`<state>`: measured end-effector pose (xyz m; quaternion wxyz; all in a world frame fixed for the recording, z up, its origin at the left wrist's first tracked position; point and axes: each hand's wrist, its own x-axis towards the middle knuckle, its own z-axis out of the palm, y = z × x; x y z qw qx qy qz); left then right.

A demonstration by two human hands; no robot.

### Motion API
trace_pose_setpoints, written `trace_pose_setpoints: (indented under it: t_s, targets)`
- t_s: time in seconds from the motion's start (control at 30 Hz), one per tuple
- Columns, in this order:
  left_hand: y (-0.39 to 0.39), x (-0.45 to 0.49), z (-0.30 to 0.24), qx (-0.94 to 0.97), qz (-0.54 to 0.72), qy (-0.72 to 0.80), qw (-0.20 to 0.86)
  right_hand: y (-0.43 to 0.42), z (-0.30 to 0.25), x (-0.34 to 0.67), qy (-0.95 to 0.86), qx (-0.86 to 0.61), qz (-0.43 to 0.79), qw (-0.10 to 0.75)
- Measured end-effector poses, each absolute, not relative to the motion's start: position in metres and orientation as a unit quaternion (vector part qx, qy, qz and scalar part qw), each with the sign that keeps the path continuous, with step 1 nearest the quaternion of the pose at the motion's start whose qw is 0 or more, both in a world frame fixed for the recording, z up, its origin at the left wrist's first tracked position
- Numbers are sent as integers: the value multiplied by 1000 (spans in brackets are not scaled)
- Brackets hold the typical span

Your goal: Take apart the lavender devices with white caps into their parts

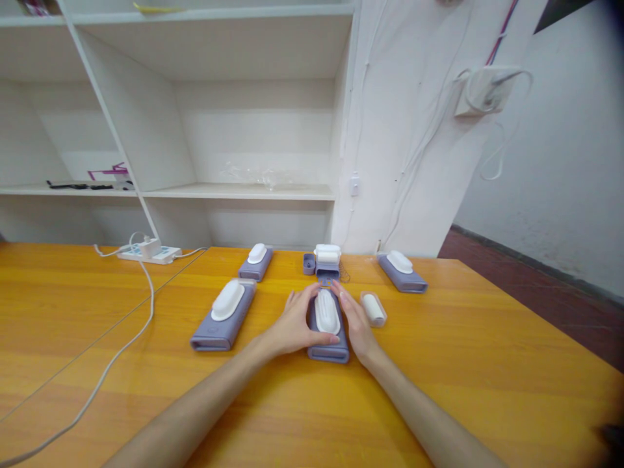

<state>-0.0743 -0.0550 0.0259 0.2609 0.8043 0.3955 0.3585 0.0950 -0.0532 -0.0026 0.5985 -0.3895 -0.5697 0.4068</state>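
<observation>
In front of me lies a lavender folded block [329, 351] with a rounded near end, and a white oval piece [327, 312] rests on its top. My left hand [298, 325] curves around the left of the white piece, its thumb across the near end and its fingers toward the far end. Along the right side, my right hand [358, 324] has its fingers stretched against the block's edge, fingertips near the far end. Just beyond the fingertips are a small open lavender container [327, 272] and a white roll [327, 253]. The far end of the block is partly hidden by my fingers.
Similar lavender blocks with white ovals stand at left [214, 339], back left [263, 265] and back right [409, 281]. A white roll in clear wrap [373, 309] lies beside my right hand. A power strip [151, 252] and a white cable [121, 351] cross the left table.
</observation>
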Motion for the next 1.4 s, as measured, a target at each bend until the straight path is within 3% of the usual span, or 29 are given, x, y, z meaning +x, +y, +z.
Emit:
trace_pose_setpoints:
  t_s: [0.5, 1.2, 1.4]
  targets:
    - [-49, -72, 40, 846, 344, 375, 158, -55, 1, 95, -572, -394, 404, 595]
    - [-46, -79, 45, 786, 413, 308, 342, -57, 4, 96, -553, -392, 435, 592]
    - [-52, -72, 49, 772, 459, 317, 305, -58, 2, 95, -573, -392, 404, 595]
